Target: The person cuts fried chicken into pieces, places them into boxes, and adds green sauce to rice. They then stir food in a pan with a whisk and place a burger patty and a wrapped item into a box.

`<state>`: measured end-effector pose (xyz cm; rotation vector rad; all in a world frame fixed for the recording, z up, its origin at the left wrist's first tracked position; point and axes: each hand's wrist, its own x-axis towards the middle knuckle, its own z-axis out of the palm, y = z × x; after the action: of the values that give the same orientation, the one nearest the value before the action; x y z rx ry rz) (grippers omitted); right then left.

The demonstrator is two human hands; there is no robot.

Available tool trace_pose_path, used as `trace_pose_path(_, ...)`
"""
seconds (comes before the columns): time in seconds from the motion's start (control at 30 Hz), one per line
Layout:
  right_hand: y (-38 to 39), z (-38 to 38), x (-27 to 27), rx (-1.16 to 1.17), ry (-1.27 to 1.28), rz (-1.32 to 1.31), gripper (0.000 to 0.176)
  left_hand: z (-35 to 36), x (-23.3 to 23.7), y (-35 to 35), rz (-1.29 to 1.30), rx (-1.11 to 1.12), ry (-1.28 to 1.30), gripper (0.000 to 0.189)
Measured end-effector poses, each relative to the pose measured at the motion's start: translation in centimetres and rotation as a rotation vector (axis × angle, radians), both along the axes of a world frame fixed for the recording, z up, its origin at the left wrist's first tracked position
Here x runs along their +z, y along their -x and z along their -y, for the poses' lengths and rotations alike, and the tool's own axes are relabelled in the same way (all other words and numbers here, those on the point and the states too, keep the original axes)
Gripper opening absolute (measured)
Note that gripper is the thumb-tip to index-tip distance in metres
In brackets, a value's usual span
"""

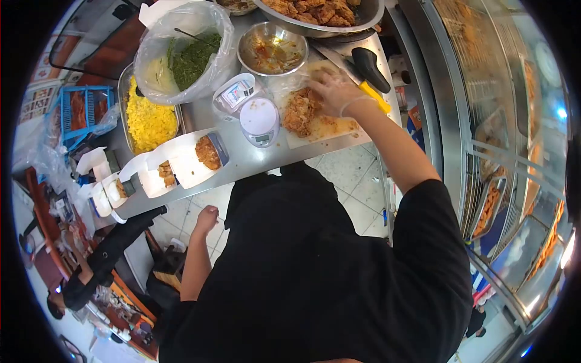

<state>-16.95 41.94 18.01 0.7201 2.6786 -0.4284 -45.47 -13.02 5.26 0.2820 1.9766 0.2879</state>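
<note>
My right hand (331,92), in a clear plastic glove, is over the cutting board (330,134), its fingers spread beside a piece of fried chicken (299,114). A black-handled tool (370,69) and a yellow handle (375,97) lie just to its right. My left hand (207,219) hangs below the counter edge with its fingers curled in; whether it holds anything is hidden. Left of the board are a small white scale (259,121) and a steel bowl (272,48) with sauce residue.
Open white boxes (187,166) holding food line the counter's front left. Behind them stand a tray of yellow rice (148,115) and a bag-lined tub of chopped greens (193,60). A large bowl of fried chicken (321,12) is at the back. Another person (85,278) is at lower left.
</note>
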Motion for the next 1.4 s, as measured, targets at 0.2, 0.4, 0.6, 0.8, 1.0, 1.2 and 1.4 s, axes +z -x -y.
trace_pose_path(0.2,0.7,-0.4,-0.1,0.118,0.079,0.074,0.073,-2.7,1.3,-3.0,-0.024,0.123,-0.104,0.017)
trace_pose_path(0.4,-1.5,0.3,-0.6,-0.105,0.09,-0.009,0.063,-0.9,1.9,-4.9,-0.025,0.116,0.077,0.021)
trace_pose_path(0.6,-4.9,-1.5,-6.2,-0.615,0.754,-0.319,0.053,3.2,0.3,-4.2,0.104,0.11,0.273,0.032)
trace_pose_path(0.8,-5.2,-0.7,0.3,-0.881,2.168,-0.816,0.069,1.3,0.0,-2.9,0.02,0.145,0.128,0.025)
trace_pose_path(1.0,-3.0,1.7,0.0,-1.25,1.675,-1.412,0.05,-1.0,-2.6,0.1,-0.152,-0.153,-0.005,0.028)
trace_pose_path(1.2,2.2,10.0,10.7,-1.331,1.701,-1.241,0.047,-2.0,0.4,1.7,-0.314,-0.101,-0.159,0.032)
trace_pose_path(1.4,17.0,21.7,12.3,-1.04,2.082,-0.507,0.053,7.7,-4.7,3.1,-0.186,0.128,-0.112,0.036)
